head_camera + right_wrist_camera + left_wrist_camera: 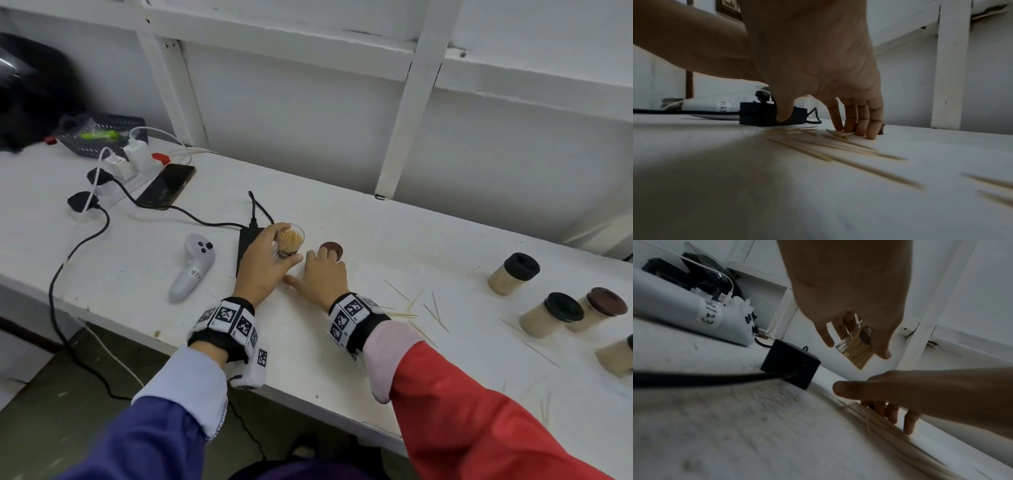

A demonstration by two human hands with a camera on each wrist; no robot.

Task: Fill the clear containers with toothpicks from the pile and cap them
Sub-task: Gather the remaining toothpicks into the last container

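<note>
The left hand [263, 263] grips 1 light, slick, toothpick-filled clear container [290, 241] around its wall, best held there, while the right hand [323, 274], fingers loosely spread, presses the toothpicks [838, 142].

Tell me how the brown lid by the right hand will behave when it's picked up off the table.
The brown lid looks like a low flat disc, so it is probably light and unlikely to tip. Lying flat on the table, it may be awkward to pinch by its edge. The right hand might slide it first.

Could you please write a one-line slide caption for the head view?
Left hand holds a toothpick-filled clear container while right hand reaches the brown cap.
</note>
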